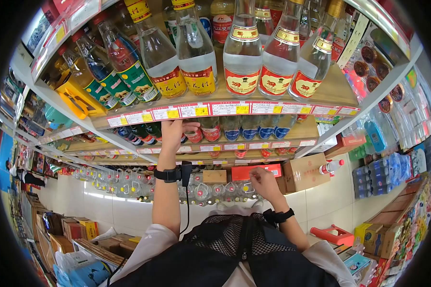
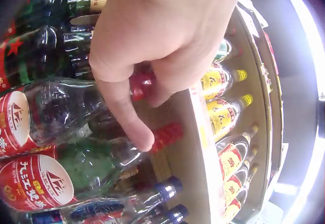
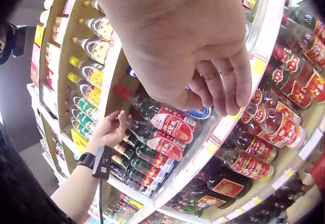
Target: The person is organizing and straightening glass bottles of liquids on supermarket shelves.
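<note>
With fingers partly closed, the left hand (image 2: 155, 28) seemingly pinched the red cap (image 2: 141, 86) (the hand hid some contact) of a glass bottle (image 2: 63, 99) below the upper shelf (image 1: 230, 109), probably heavy, slick, fragile, best gripped round its neck, while the relaxed right hand (image 3: 190, 51) held nothing.

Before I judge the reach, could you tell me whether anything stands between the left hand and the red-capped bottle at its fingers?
Nothing visible does: the left hand pinches the red-capped bottle at its cap; the neighbouring bottle stands beside it.
</note>
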The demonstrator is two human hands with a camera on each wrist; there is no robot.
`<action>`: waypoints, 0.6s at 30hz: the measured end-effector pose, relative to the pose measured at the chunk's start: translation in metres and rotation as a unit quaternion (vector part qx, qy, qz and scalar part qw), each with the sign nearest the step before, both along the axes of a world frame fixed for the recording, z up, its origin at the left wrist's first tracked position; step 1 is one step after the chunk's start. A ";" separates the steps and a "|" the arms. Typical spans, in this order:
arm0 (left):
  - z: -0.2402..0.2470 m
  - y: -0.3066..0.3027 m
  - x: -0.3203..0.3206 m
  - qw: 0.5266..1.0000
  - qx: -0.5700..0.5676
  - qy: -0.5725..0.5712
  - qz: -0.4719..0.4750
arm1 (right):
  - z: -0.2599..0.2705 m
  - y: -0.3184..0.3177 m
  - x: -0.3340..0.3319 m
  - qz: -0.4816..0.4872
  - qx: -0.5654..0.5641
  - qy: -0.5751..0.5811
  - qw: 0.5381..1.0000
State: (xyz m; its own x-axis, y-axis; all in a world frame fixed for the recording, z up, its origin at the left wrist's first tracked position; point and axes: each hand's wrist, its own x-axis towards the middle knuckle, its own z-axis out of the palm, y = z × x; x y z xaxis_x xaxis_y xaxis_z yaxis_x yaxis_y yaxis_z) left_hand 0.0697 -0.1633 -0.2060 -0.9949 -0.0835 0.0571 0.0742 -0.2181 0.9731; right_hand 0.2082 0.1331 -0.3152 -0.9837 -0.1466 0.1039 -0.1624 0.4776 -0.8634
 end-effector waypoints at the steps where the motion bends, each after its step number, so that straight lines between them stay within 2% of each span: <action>1: 0.000 0.000 0.001 1.000 0.000 -0.001 -0.003 | -0.002 -0.001 0.000 -0.007 0.004 0.001 1.000; 18: 0.007 -0.003 0.039 0.999 0.030 -0.038 -0.014 | -0.007 -0.031 -0.013 0.048 0.021 -0.037 0.998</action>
State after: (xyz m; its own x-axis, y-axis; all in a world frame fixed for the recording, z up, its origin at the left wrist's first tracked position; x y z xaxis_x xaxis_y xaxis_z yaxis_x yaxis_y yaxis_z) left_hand 0.1092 -0.1664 -0.1994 -0.9981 -0.0562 -0.0236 -0.0071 -0.2765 0.9610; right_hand 0.1953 0.1021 -0.3217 -0.9698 -0.2428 0.0243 -0.1462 0.4982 -0.8546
